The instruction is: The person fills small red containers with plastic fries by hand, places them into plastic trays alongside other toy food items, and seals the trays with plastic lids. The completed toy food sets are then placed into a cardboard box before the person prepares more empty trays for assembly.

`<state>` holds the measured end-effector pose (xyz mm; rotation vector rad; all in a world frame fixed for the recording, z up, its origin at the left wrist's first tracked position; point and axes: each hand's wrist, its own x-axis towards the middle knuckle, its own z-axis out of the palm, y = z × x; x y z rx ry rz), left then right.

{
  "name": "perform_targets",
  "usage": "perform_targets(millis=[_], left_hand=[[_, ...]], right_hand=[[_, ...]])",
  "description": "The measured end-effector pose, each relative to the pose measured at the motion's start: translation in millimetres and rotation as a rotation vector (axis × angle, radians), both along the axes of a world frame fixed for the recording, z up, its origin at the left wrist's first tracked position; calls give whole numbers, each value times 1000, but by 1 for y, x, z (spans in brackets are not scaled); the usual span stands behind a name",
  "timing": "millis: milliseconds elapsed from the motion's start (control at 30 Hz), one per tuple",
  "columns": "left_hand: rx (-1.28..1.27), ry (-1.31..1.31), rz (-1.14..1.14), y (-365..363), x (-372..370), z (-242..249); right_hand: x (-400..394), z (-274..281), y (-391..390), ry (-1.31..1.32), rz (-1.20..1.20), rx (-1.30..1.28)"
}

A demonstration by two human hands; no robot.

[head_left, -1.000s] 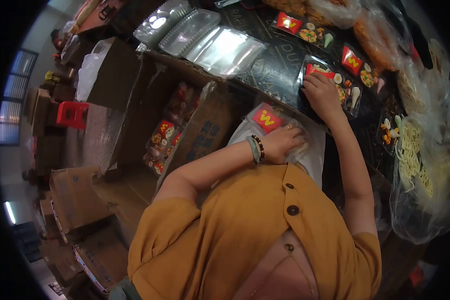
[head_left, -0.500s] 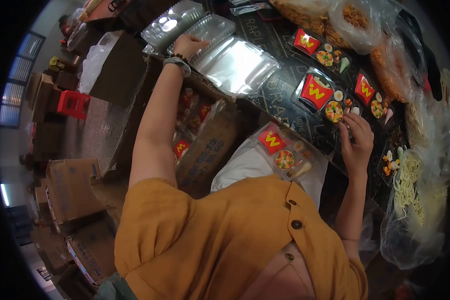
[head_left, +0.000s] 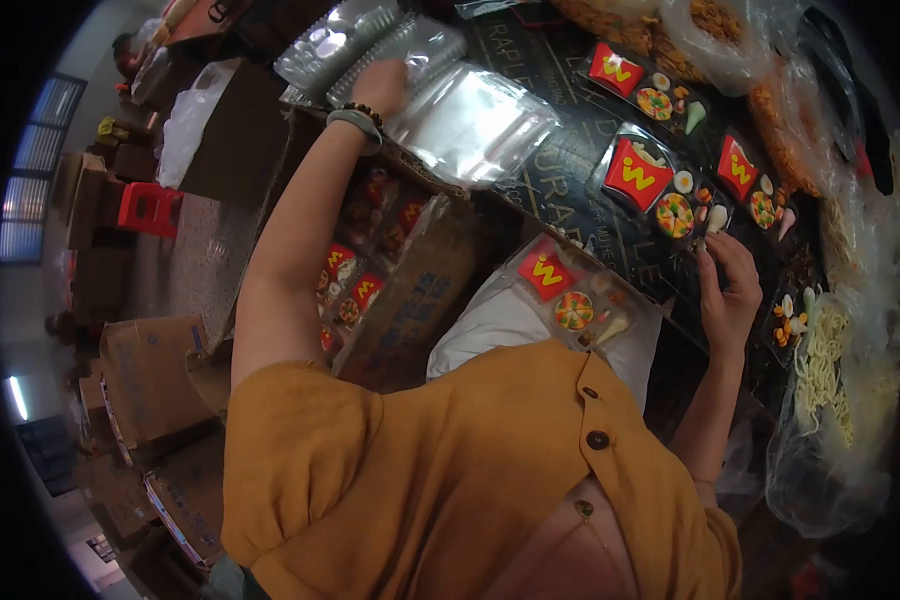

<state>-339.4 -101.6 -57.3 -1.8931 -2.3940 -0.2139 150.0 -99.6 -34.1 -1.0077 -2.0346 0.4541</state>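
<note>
The left hand point(head_left: 378, 86) overlapped ridged plastic trays point(head_left: 425, 45), grip hidden. The right hand point(head_left: 735, 290) curled by a glossy pack point(head_left: 658, 185), hold unclear.

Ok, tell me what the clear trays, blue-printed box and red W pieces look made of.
Clear trays: probably thin plastic, glossy, by the glare and ridged rims. Blue-printed box: likely cardboard, matte, brown, ragged-edged. Red W pieces: smooth, brightly coloured, perhaps plastic or rubber; unclear which.

On your left you have a window point(head_left: 36, 165), a red stool point(head_left: 150, 208) on the floor point(head_left: 202, 250) and a lit lamp point(head_left: 17, 398).
</note>
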Motion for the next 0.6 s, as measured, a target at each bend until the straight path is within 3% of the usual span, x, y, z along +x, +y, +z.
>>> perform_targets(millis=[67, 133, 167, 233, 267, 300, 333, 400, 467, 533, 600], left_hand=[[214, 187, 0, 1, -6, -9], [296, 210, 75, -6, 19, 29], [373, 195, 13, -10, 40, 55], [627, -52, -397, -5, 79, 98], [629, -77, -417, 3, 98, 109], [503, -287, -579, 11, 125, 118], [368, -488, -734, 19, 150, 121], [72, -351, -801, 53, 182, 98], [13, -502, -833, 78, 219, 54], [-147, -640, -821, 103, 243, 20], [-109, -609, -820, 114, 259, -1]], right_hand=[[7, 3, 0, -4, -36, 56], [27, 9, 1, -30, -114, 105], [39, 15, 3, 43, -175, 86], [60, 28, 2, 90, -271, 66], [66, 35, 5, 270, -306, 30], [68, 43, 7, 454, -330, -2], [67, 51, 9, 445, -343, 5], [53, 64, 14, 289, -264, 186], [42, 57, 29, 6, -127, 301], [23, 40, 40, -231, -1, 201], [3, 13, 47, -422, 58, 157]])
